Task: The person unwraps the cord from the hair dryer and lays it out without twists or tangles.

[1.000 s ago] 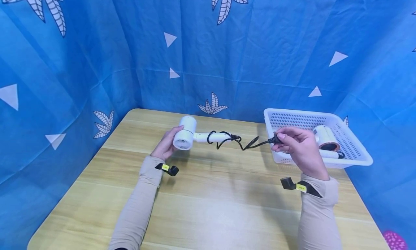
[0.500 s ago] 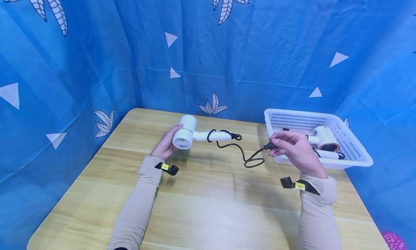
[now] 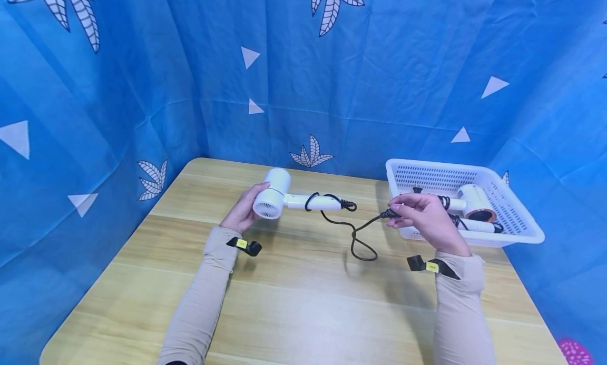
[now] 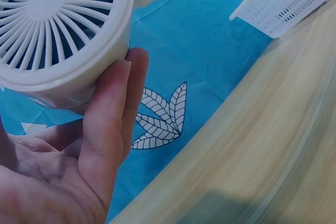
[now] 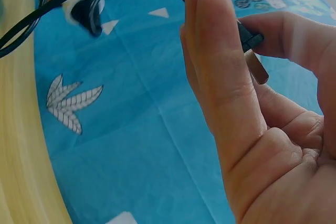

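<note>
My left hand (image 3: 243, 211) grips the round head of a white hair dryer (image 3: 277, 181) above the table. In the left wrist view, its slatted grille (image 4: 47, 3) faces the camera and my fingers lie along the casing. The dryer's handle points right, with part of its black cord (image 3: 364, 259) looped round it and the rest hanging in a twisted slack loop. My right hand (image 3: 429, 220) pinches the plug (image 3: 389, 213) at the cord's end, in front of the basket. A metal prong (image 5: 256, 67) shows between thumb and fingers in the right wrist view.
A white perforated basket (image 3: 532, 236) stands at the table's back right. Inside lie another white hair dryer (image 3: 476, 199) with a copper-coloured rim, a white handle (image 3: 478, 226) and a black plug (image 3: 417, 189). A blue patterned curtain (image 3: 303, 91) hangs behind the wooden table (image 3: 303, 312).
My right hand has moved a little left with the plug. The cord has gone from a short tangle near the handle to a longer slack loop. My left hand keeps holding the dryer.
</note>
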The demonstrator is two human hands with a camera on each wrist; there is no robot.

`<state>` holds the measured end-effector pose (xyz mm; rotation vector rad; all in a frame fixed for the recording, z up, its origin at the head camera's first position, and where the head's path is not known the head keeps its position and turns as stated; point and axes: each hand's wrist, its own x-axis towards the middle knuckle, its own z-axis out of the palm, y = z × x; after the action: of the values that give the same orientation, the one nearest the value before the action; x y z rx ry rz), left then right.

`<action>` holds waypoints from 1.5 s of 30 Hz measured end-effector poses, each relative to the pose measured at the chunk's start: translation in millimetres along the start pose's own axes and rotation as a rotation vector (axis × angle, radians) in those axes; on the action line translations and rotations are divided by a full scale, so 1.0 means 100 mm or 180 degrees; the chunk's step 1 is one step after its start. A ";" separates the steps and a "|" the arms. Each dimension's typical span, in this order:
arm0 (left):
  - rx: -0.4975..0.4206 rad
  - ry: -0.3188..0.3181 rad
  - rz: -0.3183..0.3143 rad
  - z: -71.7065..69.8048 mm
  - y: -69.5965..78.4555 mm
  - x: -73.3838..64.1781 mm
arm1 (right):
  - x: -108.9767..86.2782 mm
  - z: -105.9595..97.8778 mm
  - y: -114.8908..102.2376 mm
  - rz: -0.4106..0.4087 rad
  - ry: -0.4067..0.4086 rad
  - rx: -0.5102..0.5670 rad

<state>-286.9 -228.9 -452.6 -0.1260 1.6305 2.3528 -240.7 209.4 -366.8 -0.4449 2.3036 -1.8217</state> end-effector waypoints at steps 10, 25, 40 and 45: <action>0.0148 -0.0106 0.0016 0.01 0.00 0.00 | 0.05 0.00 0.08 -0.0034 0.0178 0.0072; 0.0421 -0.0270 0.0000 0.01 -0.02 0.01 | 0.13 0.02 0.11 -0.0471 0.0914 0.1082; 0.0492 -0.0304 0.0077 -0.01 -0.05 0.02 | 0.06 0.05 -0.05 -0.0964 0.1091 0.2105; 0.0572 -0.0229 0.0065 -0.02 -0.06 0.03 | -0.01 0.08 -0.14 -0.1080 0.1070 0.2261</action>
<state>-288.4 -228.4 -459.6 0.0113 1.8056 2.1854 -235.9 199.9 -355.5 -0.4489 1.6158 -2.8844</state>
